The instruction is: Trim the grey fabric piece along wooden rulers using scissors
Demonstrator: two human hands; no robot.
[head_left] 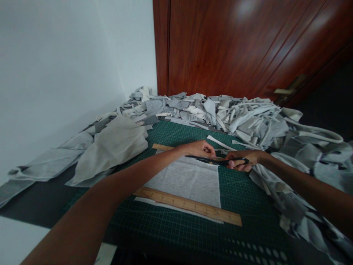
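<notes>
A piece of light grey fabric (190, 184) lies flat on the green cutting mat (176, 133). My right hand (244, 159) grips black scissors (212, 161) by the handles, their blades pointing left along the fabric's far edge. My left hand (202, 149) is closed at that edge, just beyond the blades, with its fingertips pinched on the fabric; the fingers partly hide the pinched spot. Across the near part of the fabric rests a wooden ruler (190, 204). Another wooden ruler (162, 147) shows at the far edge, partly covered by my left arm.
Heaped fabric scraps (193, 106) line the back against a brown door (220, 48). More scraps (298, 209) spill along the right side. Larger folded cloth (113, 147) lies at left beside the white wall (68, 66). A loose pale strip (219, 142) sits beyond my hands.
</notes>
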